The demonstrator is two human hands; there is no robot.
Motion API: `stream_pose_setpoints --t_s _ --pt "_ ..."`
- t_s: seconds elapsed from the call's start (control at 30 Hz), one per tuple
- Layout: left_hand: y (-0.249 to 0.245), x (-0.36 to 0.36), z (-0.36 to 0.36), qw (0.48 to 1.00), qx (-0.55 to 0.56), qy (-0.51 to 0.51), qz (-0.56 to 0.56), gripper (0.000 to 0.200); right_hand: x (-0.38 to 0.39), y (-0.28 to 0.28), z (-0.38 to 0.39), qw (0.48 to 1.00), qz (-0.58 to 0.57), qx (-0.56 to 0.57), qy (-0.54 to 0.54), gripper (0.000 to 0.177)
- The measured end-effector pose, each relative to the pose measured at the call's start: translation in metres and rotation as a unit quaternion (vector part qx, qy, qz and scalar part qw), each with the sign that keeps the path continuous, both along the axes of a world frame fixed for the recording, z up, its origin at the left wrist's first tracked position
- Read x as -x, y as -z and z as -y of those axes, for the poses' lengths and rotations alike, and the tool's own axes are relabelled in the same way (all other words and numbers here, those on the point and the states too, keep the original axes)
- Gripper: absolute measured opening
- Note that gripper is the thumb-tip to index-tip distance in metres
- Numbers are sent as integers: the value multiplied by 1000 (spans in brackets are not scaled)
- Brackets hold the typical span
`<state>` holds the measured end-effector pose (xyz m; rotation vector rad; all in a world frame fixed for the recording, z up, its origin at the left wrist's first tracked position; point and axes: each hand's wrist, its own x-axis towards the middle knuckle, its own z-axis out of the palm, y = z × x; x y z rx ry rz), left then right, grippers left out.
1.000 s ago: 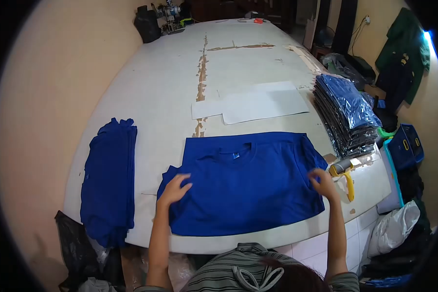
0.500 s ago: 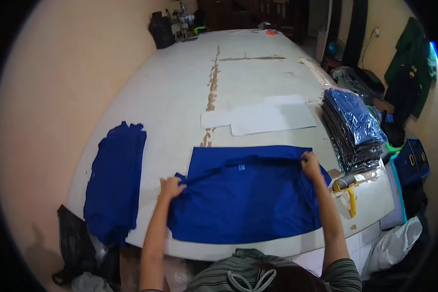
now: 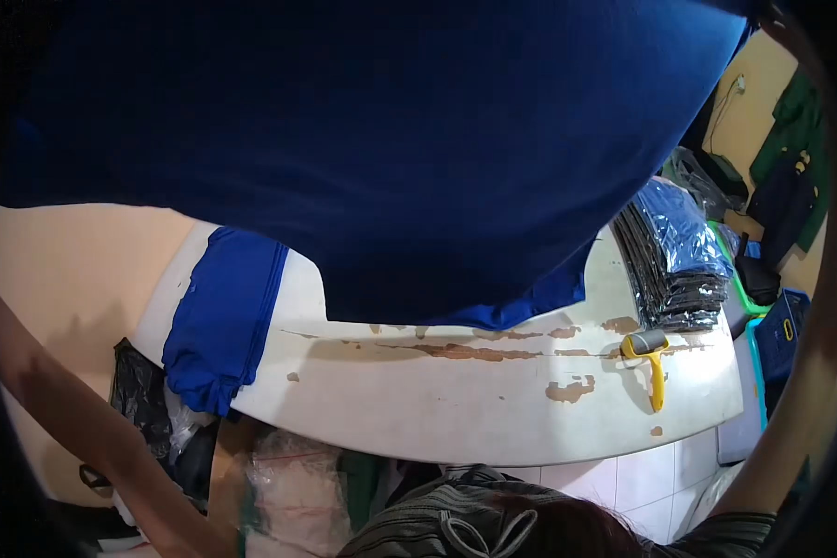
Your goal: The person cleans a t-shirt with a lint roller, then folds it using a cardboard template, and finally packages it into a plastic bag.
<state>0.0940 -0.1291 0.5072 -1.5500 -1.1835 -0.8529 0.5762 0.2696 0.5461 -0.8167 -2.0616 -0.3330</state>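
A blue shirt is held up high and spread wide across the upper part of the head view, with its lower edge hanging above the table. At the top right, my right hand is partly visible in the dark rim, closed on the shirt's corner. My left arm rises along the left side, but its hand lies outside the picture. To the left on the table lies a pile of folded blue shirts. A yellow-handled lint roller rests on the right part of the table.
The white table has worn brown patches. Plastic-wrapped garments are stacked at its right side, near a blue crate. Dark clothes hang on the right wall. A black plastic bag sits off the left edge.
The blue shirt has been lifted off the table and raised before the camera, now covering the far table and white sheets. Both arms have swung up and apart.
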Motion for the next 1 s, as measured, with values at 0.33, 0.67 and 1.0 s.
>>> stream_pose_setpoints --t_s 0.33,0.67,1.0 --pt "10 -62 -16 913 234 225 249 28 85 -64 -18 996 36 -59 52 40" --pt "141 30 -22 805 347 172 449 24 301 -18 -160 998 -49 -27 33 23" --pt "456 139 6 555 400 31 728 39 679 369 -99 962 75 164 -206 31"
